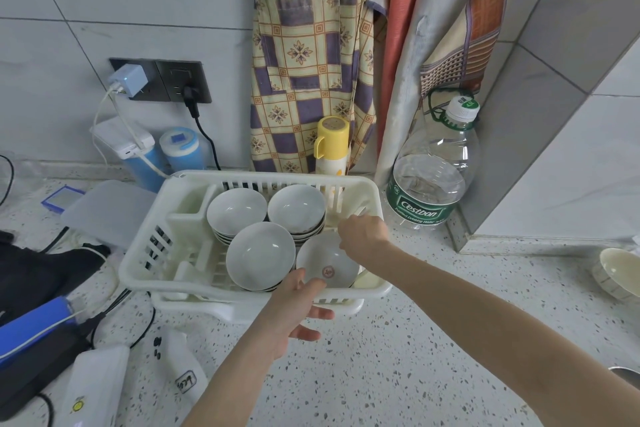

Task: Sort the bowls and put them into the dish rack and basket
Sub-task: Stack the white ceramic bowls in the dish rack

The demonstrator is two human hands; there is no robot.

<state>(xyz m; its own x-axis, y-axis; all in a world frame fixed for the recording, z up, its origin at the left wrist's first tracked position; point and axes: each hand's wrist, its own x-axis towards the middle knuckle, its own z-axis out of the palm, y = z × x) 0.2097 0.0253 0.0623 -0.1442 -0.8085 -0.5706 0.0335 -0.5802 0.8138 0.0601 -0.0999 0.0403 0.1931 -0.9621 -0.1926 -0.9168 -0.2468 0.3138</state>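
Observation:
A white plastic dish rack (145, 253) stands on the speckled counter. It holds two stacks of white bowls at the back (237, 210) (296, 206) and a tilted bowl stack at the front (259, 255). A white bowl with a red mark (327, 265) sits at the rack's front right. My left hand (294, 305) grips its near rim, thumb over the edge. My right hand (363, 232) pinches its far rim. A cream bowl (620, 272) rests at the right edge of the counter.
A large Cestbon water bottle (429, 184) stands right of the rack, and a yellow flask (330, 146) behind it. Blue canisters (181, 149), chargers and cables crowd the left. Hanging cloths (304, 62) cover the wall. A tiled pillar (540, 114) juts out at right.

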